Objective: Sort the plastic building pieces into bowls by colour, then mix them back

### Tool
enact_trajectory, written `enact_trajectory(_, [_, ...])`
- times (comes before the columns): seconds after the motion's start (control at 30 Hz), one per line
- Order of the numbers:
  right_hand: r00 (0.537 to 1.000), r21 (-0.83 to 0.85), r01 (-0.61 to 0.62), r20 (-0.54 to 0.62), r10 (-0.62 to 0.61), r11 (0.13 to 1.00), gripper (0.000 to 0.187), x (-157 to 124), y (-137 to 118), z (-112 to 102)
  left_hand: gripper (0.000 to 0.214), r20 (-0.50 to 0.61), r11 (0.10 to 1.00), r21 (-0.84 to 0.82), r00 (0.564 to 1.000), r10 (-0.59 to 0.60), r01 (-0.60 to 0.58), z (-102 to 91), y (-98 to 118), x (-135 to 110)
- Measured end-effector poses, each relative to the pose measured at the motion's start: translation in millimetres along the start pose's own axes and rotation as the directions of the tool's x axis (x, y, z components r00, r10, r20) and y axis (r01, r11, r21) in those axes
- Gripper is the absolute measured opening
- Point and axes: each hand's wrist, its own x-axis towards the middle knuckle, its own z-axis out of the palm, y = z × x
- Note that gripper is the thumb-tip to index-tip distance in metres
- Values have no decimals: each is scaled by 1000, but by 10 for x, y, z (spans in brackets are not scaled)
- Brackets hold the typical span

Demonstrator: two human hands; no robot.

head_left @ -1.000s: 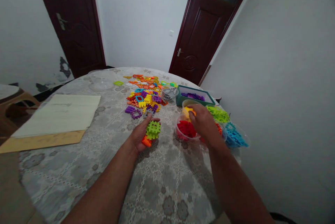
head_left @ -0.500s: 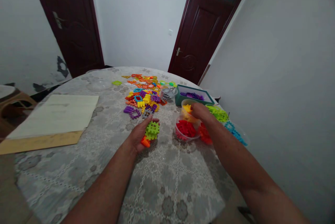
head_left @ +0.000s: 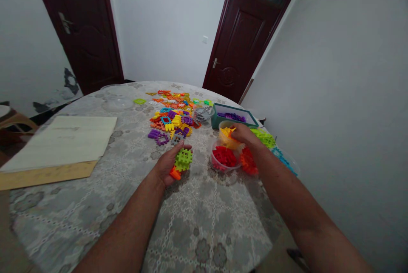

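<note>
Left hand [head_left: 166, 164] cupped loosely around green toothed plastic tile [head_left: 184, 159] and orange piece [head_left: 174, 174], resting on lace-patterned surface [head_left: 207, 222], right hand [head_left: 244, 133] curled over clear tub of yellow pieces [head_left: 225, 136], grip unclear

The right hand [head_left: 245, 134] has slid off the bowl of red pieces [head_left: 223, 158], now uncovered, and reached farther out, fingertips at the cup of yellow pieces [head_left: 226, 133].
</note>
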Motion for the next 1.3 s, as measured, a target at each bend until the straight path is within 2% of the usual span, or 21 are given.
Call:
enact_trajectory(0.17, [993,384,-39,-91,79,923,50,-200,188,-356,28,-14,1000,11,1000,7,-7,23,14,-18])
enact_trajectory(0.3, [964,577,-32,-199,178,816,53,-565,456,-604,28,-29,999,37,1000,2,-1,51,33,-38])
enact_trajectory(0.37, [943,630,-33,-238,234,776,51,-787,598,-642,26,-40,999,39,999,2,-1,71,39,-49])
enact_trajectory(0.47, [909,667,-52,-276,311,743,47,-1097,786,-591,24,-53,999,35,999,9,-7,92,40,-52])
enact_trajectory(0.63, [835,644,-111,-353,423,757,42,-1420,1009,-431,23,-53,997,81,999,11,-7,68,25,-10])
enact_trajectory(0.7, [820,621,-132,-370,437,772,35,-1497,1059,-390,23,-53,995,95,998,13,-7,52,18,8])
enact_trajectory(0.8, [822,531,-152,-401,405,834,27,-1597,1073,-329,23,-58,993,115,998,16,-10,44,15,14])
enact_trajectory(0.97, [844,309,-167,-447,298,936,36,-1713,976,-200,22,-87,992,125,996,16,-5,80,27,-15])
enact_trajectory(1.13, [863,179,-212,-427,271,961,28,-1728,932,-123,21,-84,994,111,996,5,4,101,37,-29])
enact_trajectory(1.3, [838,161,-202,-482,255,966,27,-1785,906,-154,21,-79,994,109,997,2,6,93,35,-32])
